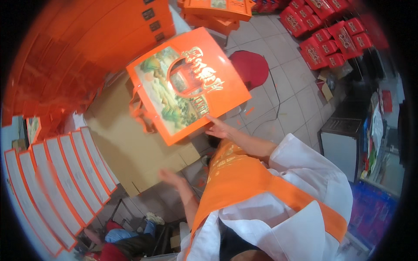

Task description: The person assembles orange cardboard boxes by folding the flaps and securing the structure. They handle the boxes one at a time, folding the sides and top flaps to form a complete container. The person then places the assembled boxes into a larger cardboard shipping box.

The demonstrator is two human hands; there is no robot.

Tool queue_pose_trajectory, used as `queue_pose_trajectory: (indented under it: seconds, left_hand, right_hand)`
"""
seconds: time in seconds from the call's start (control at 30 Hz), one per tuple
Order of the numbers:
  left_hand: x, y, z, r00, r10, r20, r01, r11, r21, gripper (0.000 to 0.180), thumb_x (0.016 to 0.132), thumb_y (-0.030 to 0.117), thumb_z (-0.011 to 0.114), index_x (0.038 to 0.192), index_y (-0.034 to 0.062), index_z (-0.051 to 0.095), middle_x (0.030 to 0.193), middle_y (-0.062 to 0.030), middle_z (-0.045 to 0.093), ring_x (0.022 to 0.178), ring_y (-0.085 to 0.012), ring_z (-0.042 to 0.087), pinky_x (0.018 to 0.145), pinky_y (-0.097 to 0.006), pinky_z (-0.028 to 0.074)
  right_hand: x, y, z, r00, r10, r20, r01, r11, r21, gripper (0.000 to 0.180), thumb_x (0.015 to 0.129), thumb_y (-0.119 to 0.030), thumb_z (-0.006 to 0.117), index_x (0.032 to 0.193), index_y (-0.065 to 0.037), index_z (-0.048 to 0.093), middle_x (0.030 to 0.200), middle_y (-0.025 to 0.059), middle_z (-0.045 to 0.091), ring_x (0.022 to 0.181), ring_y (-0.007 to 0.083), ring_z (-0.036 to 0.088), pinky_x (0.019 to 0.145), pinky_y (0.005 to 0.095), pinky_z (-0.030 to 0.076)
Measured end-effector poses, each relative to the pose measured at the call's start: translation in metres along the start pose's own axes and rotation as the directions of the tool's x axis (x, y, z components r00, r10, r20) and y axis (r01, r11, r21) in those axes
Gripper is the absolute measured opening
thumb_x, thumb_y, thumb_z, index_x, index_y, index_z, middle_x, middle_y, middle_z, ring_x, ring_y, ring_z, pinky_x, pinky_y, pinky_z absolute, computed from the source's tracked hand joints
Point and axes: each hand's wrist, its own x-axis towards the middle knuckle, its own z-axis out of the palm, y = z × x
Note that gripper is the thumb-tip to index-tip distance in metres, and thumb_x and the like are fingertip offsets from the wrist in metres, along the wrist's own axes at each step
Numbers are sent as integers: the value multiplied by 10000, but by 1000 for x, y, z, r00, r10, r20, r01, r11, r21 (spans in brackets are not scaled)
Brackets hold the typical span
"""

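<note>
An orange gift box (226,82) with a round cut-out, raised gold lettering and a painted green landscape is tilted above a tan cardboard sheet. My right hand (217,128) grips its lower right edge. From the box's left side hang orange ribbon handles (141,111). Through the round opening, red-orange shapes show inside. My left hand (172,178) is below the box and apart from it, over the near edge of the cardboard sheet (117,143). It is slightly blurred, its fingers loosely stretched with nothing in them.
Stacked orange boxes (87,39) rise at the far left; a row of white-and-orange boxes (65,174) stands nearer. A red stool seat (249,68) is beyond the box, with a cable (278,98) on the tiles. Red packages (322,48) lie far right, near a cabinet (342,141).
</note>
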Motion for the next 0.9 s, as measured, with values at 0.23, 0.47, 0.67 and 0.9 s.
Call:
queue_pose_trajectory:
  seconds: [0.23,0.47,0.67,0.9]
  left_hand:
    - [28,88,80,832,-152,534,151,987,46,451,843,377,444,1153,51,405,1145,-55,440,1132,-177,347,968,-335,216]
    - [103,84,130,621,-207,756,134,978,157,541,873,403,390,1259,34,303,1230,-67,406,1119,-182,403,936,-323,330]
    - [84,91,146,655,-285,700,266,954,140,554,869,417,382,1281,62,279,1249,-67,393,1137,-204,392,937,-310,328]
    - [100,96,144,823,-143,550,111,990,92,586,842,399,431,1290,63,259,1197,-78,426,1028,-210,455,846,-316,383]
  right_hand:
    - [-48,-47,-73,905,-195,-377,89,956,-278,662,732,-647,440,1156,-144,364,850,20,432,881,174,422,848,385,350]
    - [-43,-167,-103,921,-371,-121,186,689,-700,728,778,-561,445,1308,-108,235,1293,124,302,1146,198,364,824,316,399]
    - [11,-233,-49,992,-106,65,124,883,-453,583,805,-399,529,1239,-55,346,1173,81,453,1055,176,458,874,315,404]
    - [19,-209,-44,930,-349,113,367,892,-266,617,794,-266,562,1297,-54,274,1234,78,401,1103,172,420,894,303,380]
